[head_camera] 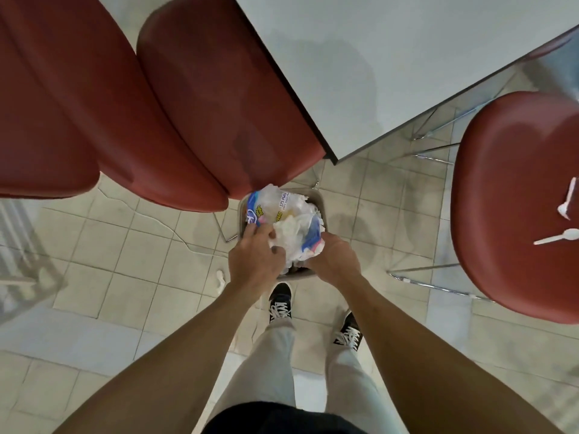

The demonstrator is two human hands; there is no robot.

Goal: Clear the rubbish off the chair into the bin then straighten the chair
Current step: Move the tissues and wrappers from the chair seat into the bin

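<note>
The place looks like a canteen or cafeteria: moulded red plastic chairs [219, 98] on thin chrome legs stand around a plain pale tabletop [391, 57], over a worn tiled floor [119, 245], with disposable white plastic spoons [560, 236] on one seat.

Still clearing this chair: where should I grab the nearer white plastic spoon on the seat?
Pinch the thin handle of the nearer spoon from above, near its middle. It lies flat on the red chair, bowl end toward the right, so there's nothing to hook underneath.

floor: pale square tiles [131, 245] | table: pale grey top [391, 57] | seating: red chairs [219, 104] tucked alongside
</note>
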